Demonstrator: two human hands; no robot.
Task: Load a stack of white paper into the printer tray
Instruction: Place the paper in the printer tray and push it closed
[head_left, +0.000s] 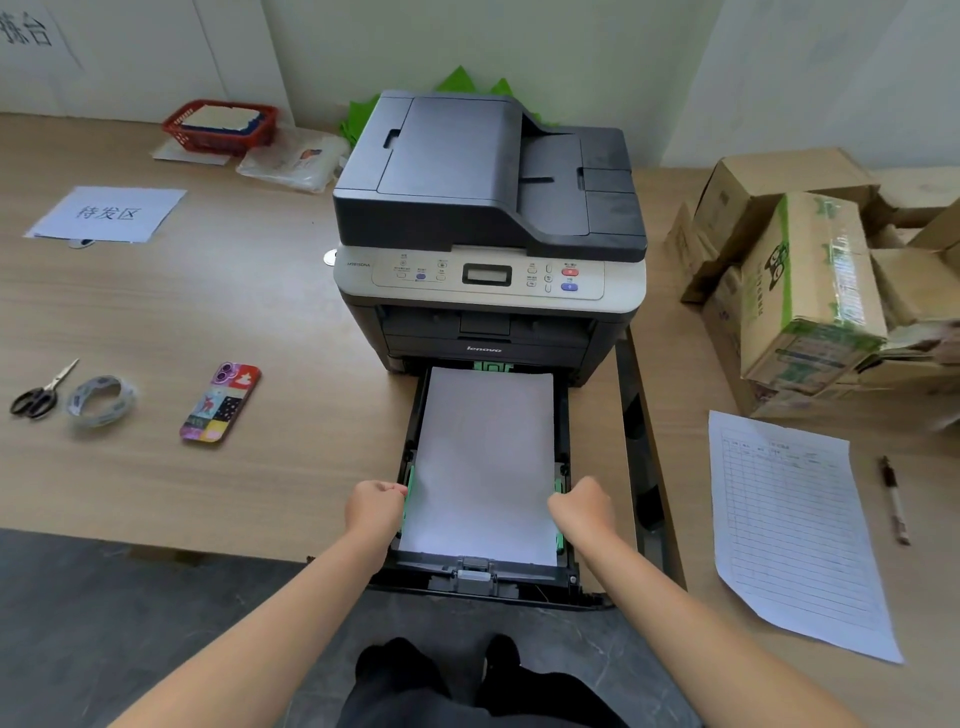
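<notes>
A grey and black printer (488, 218) stands on the wooden table. Its black paper tray (483, 577) is pulled out toward me over the table's front edge. A stack of white paper (485, 462) lies flat inside the tray. My left hand (375, 506) is closed at the tray's left side, pinching the green side guide (409, 488). My right hand (583, 506) is closed at the right side on the other green guide (559, 540). Both hands touch the edges of the stack.
A phone (220, 402), a tape roll (101, 401) and scissors (39, 392) lie on the table to the left. A printed form (795, 530) and a pen (894, 499) lie to the right, with cardboard boxes (810, 280) behind. A red basket (221, 126) sits at the back.
</notes>
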